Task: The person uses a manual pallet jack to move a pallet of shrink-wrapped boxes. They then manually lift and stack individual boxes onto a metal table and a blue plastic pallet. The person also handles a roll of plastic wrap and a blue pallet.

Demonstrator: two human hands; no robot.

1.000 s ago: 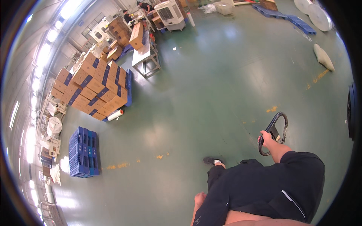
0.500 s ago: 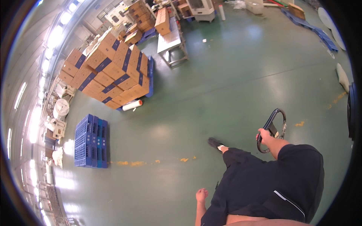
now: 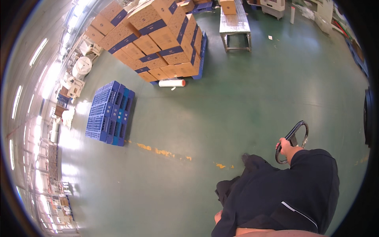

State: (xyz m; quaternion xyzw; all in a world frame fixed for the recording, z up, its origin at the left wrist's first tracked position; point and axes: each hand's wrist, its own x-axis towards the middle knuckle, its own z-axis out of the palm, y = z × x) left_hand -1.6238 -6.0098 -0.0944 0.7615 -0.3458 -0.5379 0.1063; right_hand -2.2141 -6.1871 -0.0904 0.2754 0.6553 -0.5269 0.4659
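My right hand [image 3: 283,147] is closed round the near left side of a black loop-shaped pallet jack handle [image 3: 295,130]. The loop has a lever in its middle, and its paint is worn on the far right side. What the handle joins to is hidden behind my dark sleeve and clothing. Low beside my body, only a bit of skin of my left hand [image 3: 218,216] shows past the dark clothing, its fingers hidden. Nothing that it holds can be seen.
A stack of blue plastic pallets [image 3: 106,114] stands at left. Beyond it, cartons [image 3: 166,43] are piled on a blue pallet, with a white roll [image 3: 171,83] on the floor before them. A metal table [image 3: 235,24] bearing a carton is farther back. Worn yellow marks [image 3: 164,153] cross the green floor.
My view has turned left, so the cartons, pallets and table sit farther right and higher. My left hand has dropped back, mostly out of sight. My right hand keeps its hold on the handle.
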